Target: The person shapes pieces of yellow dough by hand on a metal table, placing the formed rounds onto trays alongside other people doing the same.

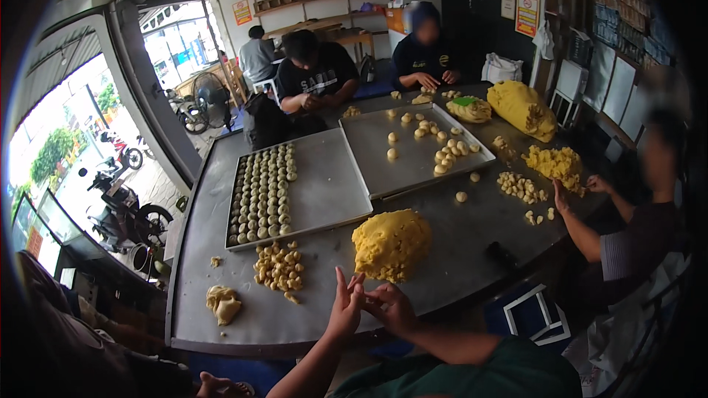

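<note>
My left hand [345, 304] and my right hand [392, 308] meet at the fingertips over the near edge of the metal table. On the left hand one finger points up while the thumb closes toward the others. The right hand's fingers are bent in a pinch against the left. Whatever lies between them is too small to make out. Just beyond my hands rests a big yellow lump of crumbly dough or filling [391, 245]. To its left are a heap of small pale dough pieces [279, 268] and a larger pale dough lump [223, 304].
One tray [332, 177] holds rows of small round balls [262, 191]; another tray [369, 144] carries scattered dough balls [442, 151]. Co-workers sit at the far side and right, where one person's hands [568, 195] are near yellow filling [554, 164]. A white-framed stool [537, 315] stands below the table.
</note>
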The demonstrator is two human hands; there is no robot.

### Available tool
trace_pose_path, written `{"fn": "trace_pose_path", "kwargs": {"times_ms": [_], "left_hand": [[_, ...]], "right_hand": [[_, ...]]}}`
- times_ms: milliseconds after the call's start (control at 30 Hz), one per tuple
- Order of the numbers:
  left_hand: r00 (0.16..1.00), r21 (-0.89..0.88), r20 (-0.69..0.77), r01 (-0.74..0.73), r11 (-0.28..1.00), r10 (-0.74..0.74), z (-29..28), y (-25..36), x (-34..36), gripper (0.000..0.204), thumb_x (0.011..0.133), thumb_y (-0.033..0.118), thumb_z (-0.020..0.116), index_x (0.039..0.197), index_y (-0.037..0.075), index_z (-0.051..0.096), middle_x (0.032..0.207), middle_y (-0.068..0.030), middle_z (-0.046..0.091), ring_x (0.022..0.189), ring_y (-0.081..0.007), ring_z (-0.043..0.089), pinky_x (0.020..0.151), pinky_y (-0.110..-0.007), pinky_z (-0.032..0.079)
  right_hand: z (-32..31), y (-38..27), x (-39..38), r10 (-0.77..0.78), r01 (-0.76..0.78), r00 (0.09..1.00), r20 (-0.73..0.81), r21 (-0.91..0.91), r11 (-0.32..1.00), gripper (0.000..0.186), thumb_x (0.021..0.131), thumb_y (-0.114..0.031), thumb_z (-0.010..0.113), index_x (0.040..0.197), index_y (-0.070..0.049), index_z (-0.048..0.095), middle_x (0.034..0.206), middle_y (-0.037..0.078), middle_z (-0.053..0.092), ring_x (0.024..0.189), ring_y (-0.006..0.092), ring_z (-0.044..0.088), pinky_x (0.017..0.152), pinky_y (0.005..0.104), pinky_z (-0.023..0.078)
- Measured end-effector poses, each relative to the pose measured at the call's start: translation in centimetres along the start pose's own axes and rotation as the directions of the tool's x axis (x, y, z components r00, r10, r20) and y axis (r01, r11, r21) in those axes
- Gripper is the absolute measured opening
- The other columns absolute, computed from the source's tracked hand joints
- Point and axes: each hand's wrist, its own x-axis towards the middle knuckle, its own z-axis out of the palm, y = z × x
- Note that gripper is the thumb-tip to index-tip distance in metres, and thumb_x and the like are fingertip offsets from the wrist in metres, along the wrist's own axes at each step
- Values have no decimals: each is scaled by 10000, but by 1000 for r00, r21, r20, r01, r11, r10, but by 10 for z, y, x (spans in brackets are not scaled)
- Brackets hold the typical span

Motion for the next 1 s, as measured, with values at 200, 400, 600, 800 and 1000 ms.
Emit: {"fn": "trace_pose_path", "kwargs": {"times_ms": [200, 400, 600, 800, 1000], "left_hand": [[965, 143, 76, -260, 955, 251, -8, -18, -1, 783, 1126, 346, 425, 1653, 110, -105, 1575, -218, 460, 1401, -308, 492, 1188, -389, 324], [988, -130, -76, 122, 984, -132, 6, 16, -7, 876, 1113, 270, 467, 1619, 188, -243, 1568, -172, 472, 1358, -247, 525, 1145, -375, 382], [920, 509, -59, -305, 805, 386, -61, -28, -20, 747, 1105, 101, 354, 1652, 200, -144, 1489, -197, 544, 1134, -205, 633, 1019, -344, 473], [986, 608, -139, 9, 794, 95, -80, -11, -44, 630, 1105, 163, 368, 1670, 191, 93, 1507, -99, 558, 1003, -235, 669, 918, -399, 518], [984, 970, -87, 48, 237, 158, -83, 3, -45, 450, 1045, 400, 547, 1445, 195, 553, 1473, -51, 587, 1473, -285, 429, 1227, -636, 144]], "right_hand": [[9, 16, -14, 388, -422, 903, 183, 209, 882, 320, 911, -286, 803, 1124, -51, 758, 954, 106, 669, 811, 195, 670, 753, 324, 535], [0, 7, -14, 179, -199, 963, 203, 82, 977, 377, 902, -276, 822, 1174, -34, 727, 932, 80, 669, 790, 145, 652, 742, 311, 537], [-4, 22, 80, 139, -207, 927, 348, 169, 964, 1001, 933, -316, 799, 1626, 27, 162, 758, 1, 557, 690, 87, 530, 706, 267, 513], [-67, -77, 274, 200, -263, 945, 259, 238, 935, 1066, 909, -537, 741, 1613, 38, 185, 817, 67, 645, 639, 100, 610, 544, 264, 547], [-67, -11, 158, 9, -66, 955, 297, 184, 981, 451, 1043, -237, 630, 1441, -34, 562, 782, -67, 513, 656, 33, 448, 613, 206, 403]]}}
